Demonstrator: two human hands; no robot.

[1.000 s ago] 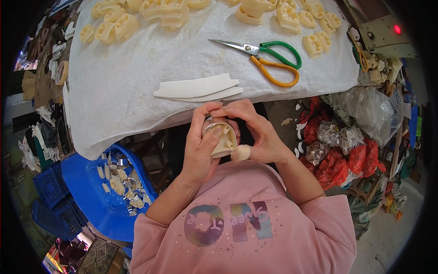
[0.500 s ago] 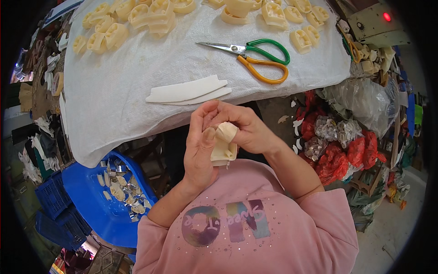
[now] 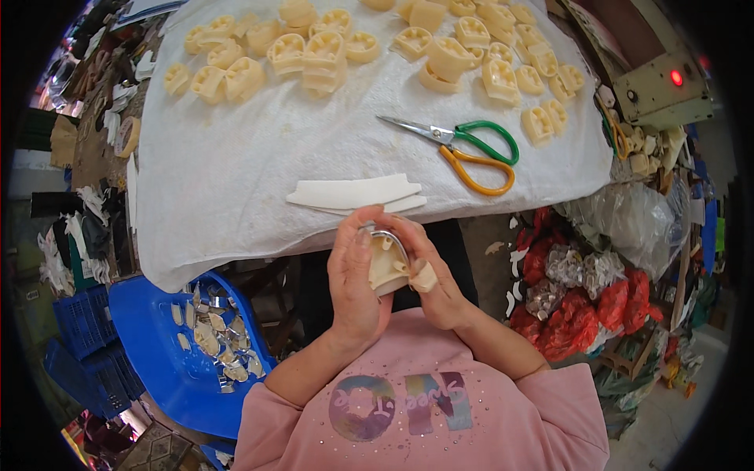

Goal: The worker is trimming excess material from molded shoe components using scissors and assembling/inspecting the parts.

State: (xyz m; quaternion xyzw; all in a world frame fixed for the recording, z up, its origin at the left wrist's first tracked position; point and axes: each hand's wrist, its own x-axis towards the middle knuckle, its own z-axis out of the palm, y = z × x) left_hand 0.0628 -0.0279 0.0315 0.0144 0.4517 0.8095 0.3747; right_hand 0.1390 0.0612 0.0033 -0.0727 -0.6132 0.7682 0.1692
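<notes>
Between my two hands, close to my chest, is a cream hollow moulded piece (image 3: 383,263) with ribs inside. A shiny silver band curves round its far edge. My left hand (image 3: 352,279) wraps its left side, thumb on the upper rim. My right hand (image 3: 449,297) holds the right side, fingers curled behind. A cream flap (image 3: 423,276) sticks out by my right thumb; whether it is joined to the piece I cannot tell. Just beyond my fingers, white curved strips (image 3: 353,191) lie overlapping at the table's near edge.
Scissors (image 3: 446,136) with green and orange handles lie on the white-covered table (image 3: 236,157). Many similar cream pieces (image 3: 322,59) cover its far side. At left, a blue plastic container (image 3: 157,369) holds silver and cream scraps. Red bags (image 3: 577,318) lie at the right.
The silver band on the moulded piece has come into sight. The cream flap has shifted from the piece's top to its right side, beside my right thumb. The whole view has shifted.
</notes>
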